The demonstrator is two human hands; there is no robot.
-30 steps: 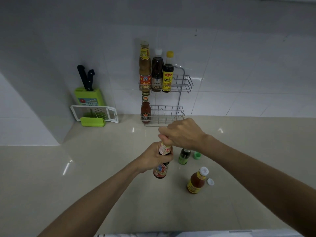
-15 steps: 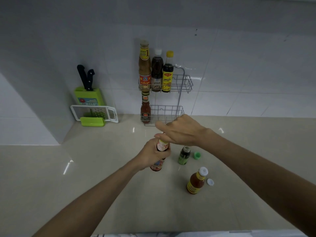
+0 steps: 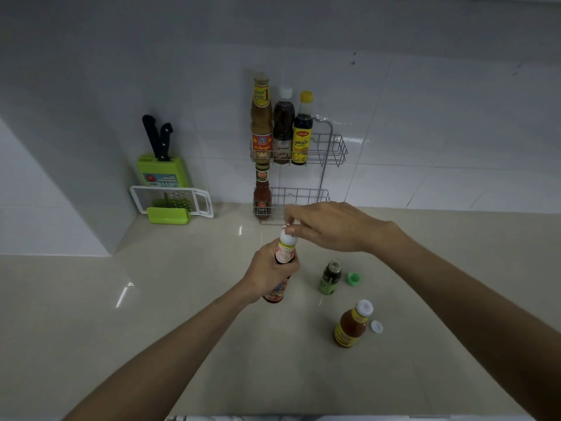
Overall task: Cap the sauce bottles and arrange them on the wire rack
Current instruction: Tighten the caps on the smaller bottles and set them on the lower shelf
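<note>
Step in hand: capping the red sauce bottle [image 3: 280, 268], which is held tilted above the table [image 3: 182, 314], in front of the wire rack [image 3: 306, 177].
Left hand [image 3: 267, 276]: wrapped closed around the bottle's body below the neck label.
Right hand [image 3: 328, 226]: fingertips pinched at the white cap [image 3: 287, 237] on the bottle's top, other fingers loosely curled.
Doing it well: I judge the left hand should keep the bottle steady and nearer upright while the right turns the cap square on the thread until it seats.
Still to cap: the small green bottle [image 3: 329, 276] with its green cap [image 3: 353, 278] just beside it; the orange sauce bottle [image 3: 352, 325] with a white cap [image 3: 376, 326] just beside it.
Rack: three bottles on the upper shelf, one on the lower, with room to their right.
Hard to tell: whether the cap is fully seated; the hand hides the bottle's middle; labels are too blurred to read.
</note>
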